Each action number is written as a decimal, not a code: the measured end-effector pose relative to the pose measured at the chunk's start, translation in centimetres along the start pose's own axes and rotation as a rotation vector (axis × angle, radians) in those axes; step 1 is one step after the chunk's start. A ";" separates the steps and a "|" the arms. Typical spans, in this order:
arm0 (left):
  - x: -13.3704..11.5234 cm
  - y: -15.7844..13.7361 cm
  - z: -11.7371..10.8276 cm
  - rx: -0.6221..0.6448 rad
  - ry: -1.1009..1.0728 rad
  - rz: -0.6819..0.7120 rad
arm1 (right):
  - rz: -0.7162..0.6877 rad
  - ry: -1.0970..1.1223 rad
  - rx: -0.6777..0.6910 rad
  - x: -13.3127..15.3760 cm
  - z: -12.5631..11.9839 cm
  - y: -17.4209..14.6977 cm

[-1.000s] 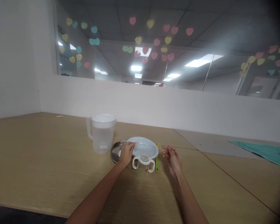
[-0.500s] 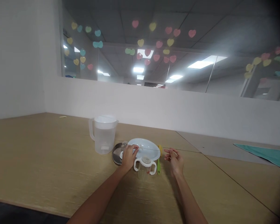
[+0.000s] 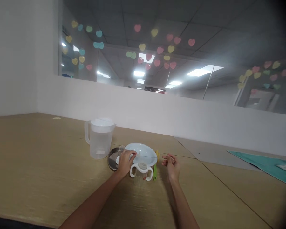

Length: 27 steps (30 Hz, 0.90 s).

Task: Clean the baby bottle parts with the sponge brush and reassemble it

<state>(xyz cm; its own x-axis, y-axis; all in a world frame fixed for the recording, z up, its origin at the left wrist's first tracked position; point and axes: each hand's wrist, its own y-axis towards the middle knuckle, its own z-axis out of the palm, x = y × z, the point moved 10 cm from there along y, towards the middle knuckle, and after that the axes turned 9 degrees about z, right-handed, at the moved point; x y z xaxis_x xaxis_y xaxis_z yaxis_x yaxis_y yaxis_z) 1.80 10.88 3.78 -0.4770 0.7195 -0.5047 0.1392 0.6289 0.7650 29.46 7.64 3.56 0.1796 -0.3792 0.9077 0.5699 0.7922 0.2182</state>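
Note:
My left hand [image 3: 125, 161] is over the near left part of a pale blue-white plate [image 3: 145, 150], thumb and fingers pinched together. A small translucent thing shows by its fingertips, too faint to name. My right hand [image 3: 173, 167] hovers right of the plate, fingers loosely curled and apart, nothing visible in it. Between the hands stands a clear baby bottle [image 3: 140, 178] with two white handles. Left of the plate is a round metal dish [image 3: 111, 161], with a clear domed cap [image 3: 121, 149] partly behind my left hand. A green-handled brush [image 3: 155, 173] with a yellow head lies right of the bottle.
A translucent lidded pitcher [image 3: 100, 140] stands on the wooden table [image 3: 50, 171], left of the dish. A teal cloth [image 3: 257, 163] lies far right, with something white on it. Behind the table rises a white wall [image 3: 145, 109] below a window with heart stickers.
The view has swung slightly right, so everything sits further left in the picture. Both hands keep nearly the same pose and place relative to the plate and bottle.

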 end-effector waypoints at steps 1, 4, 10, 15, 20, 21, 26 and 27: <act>0.0 0.0 0.0 0.002 -0.004 -0.003 | 0.000 -0.005 0.005 0.0 0.0 0.0; 0.1 0.0 0.2 0.011 -0.009 -0.008 | 0.002 0.004 0.016 -0.3 0.1 0.1; -0.2 0.0 0.3 0.035 0.013 -0.007 | 0.047 0.090 0.008 -1.3 -0.2 0.8; -0.3 0.1 0.2 0.038 0.022 -0.007 | 0.058 0.094 0.022 -1.5 -0.1 0.8; -0.3 0.1 0.2 0.035 0.017 -0.019 | 0.115 0.152 0.080 -1.4 0.5 0.5; -0.3 0.1 0.2 0.037 0.017 -0.018 | 0.148 0.172 0.103 -1.6 0.8 0.4; -0.4 0.2 0.2 0.046 0.021 -0.022 | 0.329 0.167 0.284 -3.2 3.3 -0.6; -0.4 0.2 0.2 0.044 0.018 -0.026 | 0.357 0.152 0.315 -3.5 3.7 -0.8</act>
<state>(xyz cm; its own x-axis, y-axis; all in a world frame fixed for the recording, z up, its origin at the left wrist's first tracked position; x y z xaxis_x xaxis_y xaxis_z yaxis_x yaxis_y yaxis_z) 2.19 10.79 4.02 -0.4962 0.6979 -0.5164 0.1643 0.6595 0.7335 25.35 10.10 1.53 0.4472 -0.1048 0.8883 0.1857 0.9824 0.0224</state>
